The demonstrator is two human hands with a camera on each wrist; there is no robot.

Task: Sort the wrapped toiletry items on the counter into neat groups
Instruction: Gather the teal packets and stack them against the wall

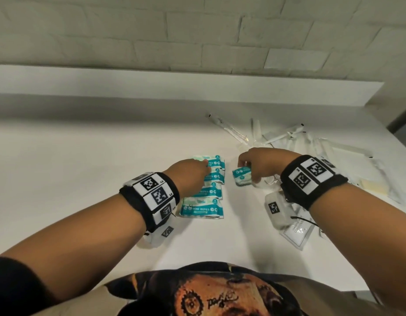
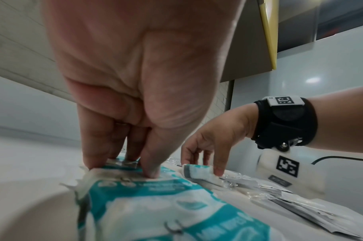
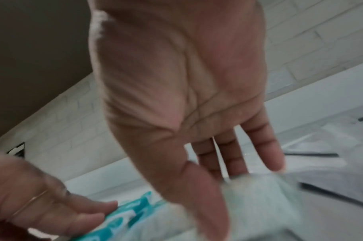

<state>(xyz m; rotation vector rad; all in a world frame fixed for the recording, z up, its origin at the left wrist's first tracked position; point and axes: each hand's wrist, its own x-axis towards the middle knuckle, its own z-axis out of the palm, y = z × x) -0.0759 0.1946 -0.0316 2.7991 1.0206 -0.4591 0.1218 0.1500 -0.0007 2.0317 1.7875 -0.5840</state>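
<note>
Several teal and white mini wipes packs (image 1: 202, 209) lie in a column on the white counter (image 1: 83, 169). My left hand (image 1: 206, 168) reaches over that column, and its fingertips (image 2: 150, 172) press down on a far pack (image 2: 123, 164). The nearest pack (image 2: 155, 212) fills the bottom of the left wrist view. To the right of the column, my right hand (image 1: 245, 170) pinches one more wipes pack (image 1: 241, 177) between thumb and fingers, low over the counter. That pack (image 2: 199, 172) is also seen from the side, and blurred (image 3: 259, 203) in the right wrist view.
A loose pile of clear-wrapped white sticks and sleeves (image 1: 288, 137) covers the back right of the counter. Flat printed sachets (image 1: 299, 233) lie under my right wrist. A pale yellow item (image 1: 377, 187) sits at the far right. A raised ledge (image 1: 197, 87) runs along the tiled wall.
</note>
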